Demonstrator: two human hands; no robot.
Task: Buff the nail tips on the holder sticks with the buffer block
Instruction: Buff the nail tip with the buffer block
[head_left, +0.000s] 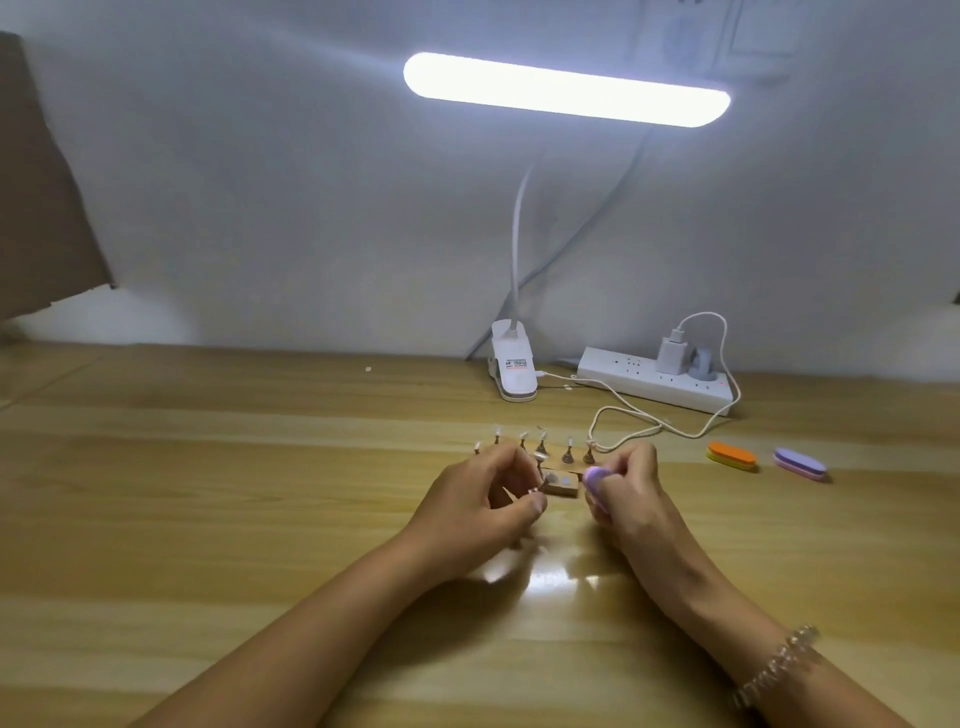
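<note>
My left hand pinches one small holder stick with a clear nail tip at its end, just in front of the wooden holder base. Several more holder sticks with nail tips stand upright in a row on that base behind my hands. My right hand grips a purple buffer block, its rounded end pointing left toward the stick. A small gap separates block and nail tip.
An orange buffer block and a second purple one lie at the right on the wooden table. Behind stand a white clip lamp, a power strip and a looping white cable.
</note>
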